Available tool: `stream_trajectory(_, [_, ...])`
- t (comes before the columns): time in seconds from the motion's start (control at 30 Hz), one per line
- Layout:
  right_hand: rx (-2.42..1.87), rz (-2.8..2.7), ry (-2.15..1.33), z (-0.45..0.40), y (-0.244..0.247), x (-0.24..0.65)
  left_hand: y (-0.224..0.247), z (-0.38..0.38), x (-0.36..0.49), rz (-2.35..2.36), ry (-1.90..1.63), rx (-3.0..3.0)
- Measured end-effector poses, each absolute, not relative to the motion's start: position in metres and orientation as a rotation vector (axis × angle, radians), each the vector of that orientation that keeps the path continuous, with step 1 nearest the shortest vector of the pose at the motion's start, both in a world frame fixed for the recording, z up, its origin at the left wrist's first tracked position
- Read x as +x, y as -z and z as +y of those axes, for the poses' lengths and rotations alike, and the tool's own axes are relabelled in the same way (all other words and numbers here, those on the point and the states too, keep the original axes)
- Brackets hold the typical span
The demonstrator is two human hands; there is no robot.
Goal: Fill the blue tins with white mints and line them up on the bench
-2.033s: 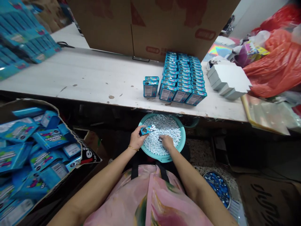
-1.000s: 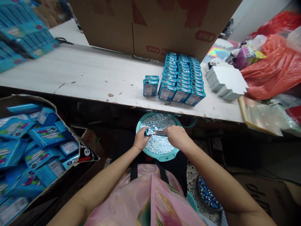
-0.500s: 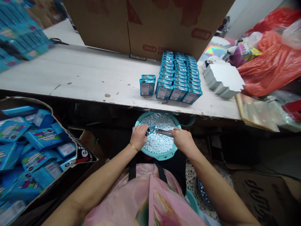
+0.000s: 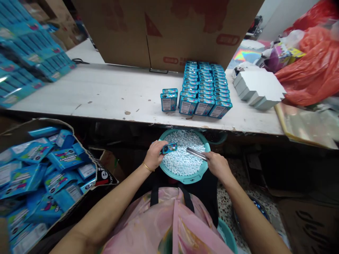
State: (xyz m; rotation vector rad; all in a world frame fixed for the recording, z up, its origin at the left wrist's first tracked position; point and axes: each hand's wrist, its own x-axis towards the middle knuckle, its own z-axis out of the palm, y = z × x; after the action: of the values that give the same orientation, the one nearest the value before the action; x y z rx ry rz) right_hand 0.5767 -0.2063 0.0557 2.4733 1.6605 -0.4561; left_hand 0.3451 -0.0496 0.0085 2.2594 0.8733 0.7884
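A teal plastic basin (image 4: 187,179) full of small white candies (image 4: 180,164) sits at my lap, just below the table edge. Over its left side my left hand (image 4: 155,154) grips a small blue candy tin (image 4: 169,148), its narrow top with a dark round opening turned up. My right hand (image 4: 218,164) holds a metal tube-like scoop (image 4: 196,153) by its right end, over the candies. The scoop's tip is apart from the tin. On the table, two similar tins (image 4: 168,102) stand beside rows of several more tins (image 4: 204,90).
A large cardboard box (image 4: 169,35) stands at the back of the white table (image 4: 111,93). Blue packets fill an open carton (image 4: 79,135) at left. Stacked blue boxes (image 4: 34,53), white cartons (image 4: 261,86) and red plastic bags (image 4: 315,67) flank the work area.
The scoop has drawn back to the right, away from the tin's opening. My left hand still holds the tin, now more fully visible. The whole view has shifted slightly.
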Motion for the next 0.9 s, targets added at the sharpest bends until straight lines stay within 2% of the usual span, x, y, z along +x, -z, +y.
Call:
stream_trajectory(0.2, [2.564,1.63,0.575,-0.218,-0.039,0.583,-0.029,-0.037,0.347,0.951,-0.939,2.116])
stream_trajectory(0.4, [2.683,1.644,0.681,-0.221,-0.023,0.583,-0.059,0.046,0.39,0.906,-1.097,1.949])
stream_trajectory(0.6, [2.761,1.681,0.784,-0.223,-0.006,0.576,-0.041,0.112,0.426,1.147,-1.02,1.876])
stream_trajectory(0.8, [2.702,1.745,0.89,-0.222,-0.001,0.562,-0.031,0.113,0.441,1.338,-0.988,1.919])
stream_trajectory(0.9, [2.605,1.758,0.938,-0.222,0.006,0.564,-0.035,0.095,0.419,1.364,-1.045,1.927])
